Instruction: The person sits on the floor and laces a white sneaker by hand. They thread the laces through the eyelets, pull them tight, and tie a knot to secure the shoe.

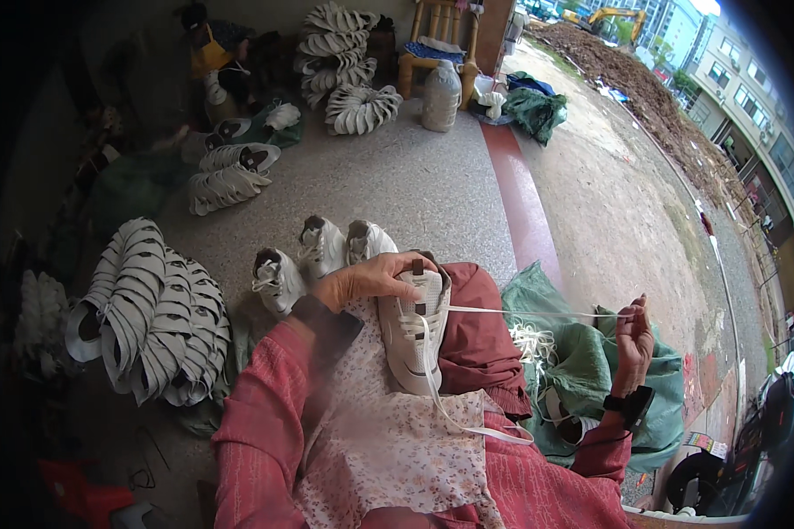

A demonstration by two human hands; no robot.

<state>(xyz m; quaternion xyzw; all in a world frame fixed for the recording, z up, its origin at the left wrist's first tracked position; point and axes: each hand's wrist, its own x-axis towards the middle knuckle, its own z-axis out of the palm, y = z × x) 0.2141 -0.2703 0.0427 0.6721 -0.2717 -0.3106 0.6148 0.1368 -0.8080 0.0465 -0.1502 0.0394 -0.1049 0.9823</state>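
Note:
A cream-white sneaker lies on my lap with its toe toward me. My left hand is closed on its upper end, fingers over the opening and thumb by the tongue. Off to the right, my right hand pinches a flat white shoelace, drawn taut from the shoe's eyelets. The lace's other part trails loosely over the floral apron. Just beyond my left hand stand three pale shoes with laces in them. A bunch of white laces rests on the green sack beside my right leg.
Stacked shoe uppers stand at the left, with more stacks at the back. A clouded plastic jug is near a bamboo chair. Another person sits far left. A dark green bag lies by the outdoor pavement.

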